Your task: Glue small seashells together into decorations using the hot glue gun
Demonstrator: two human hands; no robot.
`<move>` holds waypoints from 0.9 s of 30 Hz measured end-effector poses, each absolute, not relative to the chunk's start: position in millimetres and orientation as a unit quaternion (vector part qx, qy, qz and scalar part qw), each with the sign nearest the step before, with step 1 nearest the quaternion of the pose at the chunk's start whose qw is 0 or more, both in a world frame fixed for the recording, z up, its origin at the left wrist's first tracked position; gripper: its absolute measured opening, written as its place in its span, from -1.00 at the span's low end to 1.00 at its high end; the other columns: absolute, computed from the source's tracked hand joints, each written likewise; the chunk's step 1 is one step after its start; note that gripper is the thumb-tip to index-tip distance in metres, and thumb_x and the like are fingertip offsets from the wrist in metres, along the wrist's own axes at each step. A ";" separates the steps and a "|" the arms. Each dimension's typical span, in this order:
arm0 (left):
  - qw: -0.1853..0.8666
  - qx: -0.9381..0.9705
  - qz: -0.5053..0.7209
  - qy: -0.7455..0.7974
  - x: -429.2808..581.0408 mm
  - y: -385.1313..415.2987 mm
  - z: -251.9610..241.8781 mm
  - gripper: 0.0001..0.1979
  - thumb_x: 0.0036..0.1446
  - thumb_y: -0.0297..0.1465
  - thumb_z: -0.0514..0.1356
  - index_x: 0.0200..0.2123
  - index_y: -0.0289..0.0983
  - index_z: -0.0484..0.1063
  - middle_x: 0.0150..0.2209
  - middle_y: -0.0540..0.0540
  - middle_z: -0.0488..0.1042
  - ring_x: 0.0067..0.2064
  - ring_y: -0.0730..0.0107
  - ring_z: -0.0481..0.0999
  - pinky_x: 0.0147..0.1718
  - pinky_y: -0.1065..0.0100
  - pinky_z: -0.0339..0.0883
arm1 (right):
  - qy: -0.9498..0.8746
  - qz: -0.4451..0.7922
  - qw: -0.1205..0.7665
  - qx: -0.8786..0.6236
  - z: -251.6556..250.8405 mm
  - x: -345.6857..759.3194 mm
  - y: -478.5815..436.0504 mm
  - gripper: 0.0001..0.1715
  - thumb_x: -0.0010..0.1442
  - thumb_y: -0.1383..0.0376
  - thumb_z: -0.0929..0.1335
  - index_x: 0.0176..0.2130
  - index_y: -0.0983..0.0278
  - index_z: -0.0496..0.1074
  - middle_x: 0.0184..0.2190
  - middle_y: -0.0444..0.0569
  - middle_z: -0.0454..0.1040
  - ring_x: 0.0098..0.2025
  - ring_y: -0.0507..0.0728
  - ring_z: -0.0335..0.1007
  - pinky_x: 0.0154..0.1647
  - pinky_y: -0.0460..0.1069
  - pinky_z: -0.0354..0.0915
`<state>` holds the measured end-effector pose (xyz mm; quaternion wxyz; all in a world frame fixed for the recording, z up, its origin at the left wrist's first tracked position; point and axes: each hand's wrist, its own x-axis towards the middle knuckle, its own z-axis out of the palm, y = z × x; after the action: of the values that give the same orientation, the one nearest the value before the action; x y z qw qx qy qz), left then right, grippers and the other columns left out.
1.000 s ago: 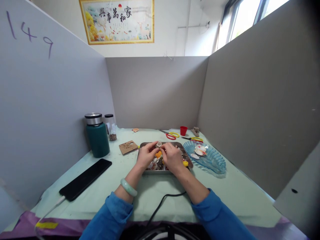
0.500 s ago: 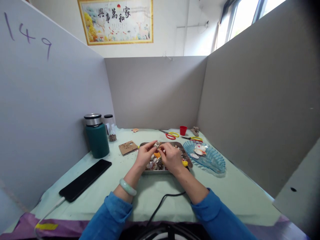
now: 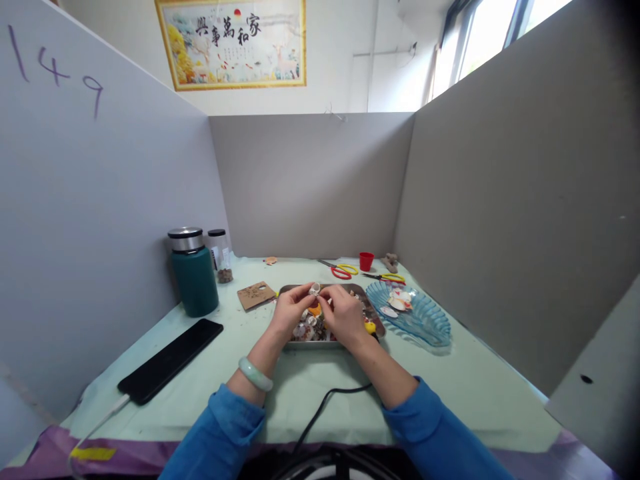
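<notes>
A small pale shell is pinched between the fingertips of my left hand and my right hand. Both hands hover over a metal tray that holds several shells and small colourful bits. To the tray's right lies a blue shell-shaped glass dish with a few shells in it. My left wrist wears a pale green bangle.
A green thermos and a small jar stand at the left wall. A black phone on a cable lies front left. Cardboard piece, two scissors and a red cup lie further back. A black cable runs toward me.
My fingers have shifted slightly on the small shell; the hands stay over the tray. The view dipped slightly after the earliest frame.
</notes>
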<state>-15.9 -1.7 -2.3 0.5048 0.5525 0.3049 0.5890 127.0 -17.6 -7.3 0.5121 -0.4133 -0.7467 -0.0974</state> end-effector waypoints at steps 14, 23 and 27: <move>0.488 0.557 0.586 0.328 -16.7 -0.2 -5.2 -0.54 -0.13 -0.35 0.36 -0.09 -0.34 0.50 -0.12 -0.21 0.55 -0.25 0.30 0.55 -0.22 0.30 0.42 | -0.742 -0.056 0.541 -0.393 -6.8 128.5 -16.0 -0.87 0.22 0.37 0.27 -0.26 0.24 0.43 -0.30 -0.03 0.48 -0.31 0.10 0.39 -0.27 -0.03 0.23; 0.493 0.566 0.583 0.312 -16.6 1.0 -6.3 -0.55 -0.14 -0.34 0.37 -0.11 -0.33 0.53 -0.14 -0.20 0.57 -0.21 0.27 0.55 -0.16 0.28 0.40 | -0.744 -0.049 0.544 -0.384 -5.6 128.8 -16.8 -0.87 0.23 0.38 0.26 -0.28 0.25 0.40 -0.32 -0.04 0.45 -0.29 0.09 0.38 -0.25 -0.04 0.22; 0.479 0.573 0.581 0.322 -17.1 0.0 -5.0 -0.56 -0.12 -0.32 0.36 -0.10 -0.32 0.54 -0.14 -0.19 0.57 -0.22 0.28 0.54 -0.18 0.29 0.40 | -0.742 -0.057 0.544 -0.387 -6.8 129.2 -14.7 -0.87 0.22 0.40 0.26 -0.30 0.25 0.40 -0.35 -0.04 0.45 -0.31 0.10 0.37 -0.27 -0.04 0.22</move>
<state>-17.1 0.0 -5.0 0.4790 0.5735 0.3219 0.5814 129.2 -14.7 -6.8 0.5438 -0.3872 -0.7424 -0.0568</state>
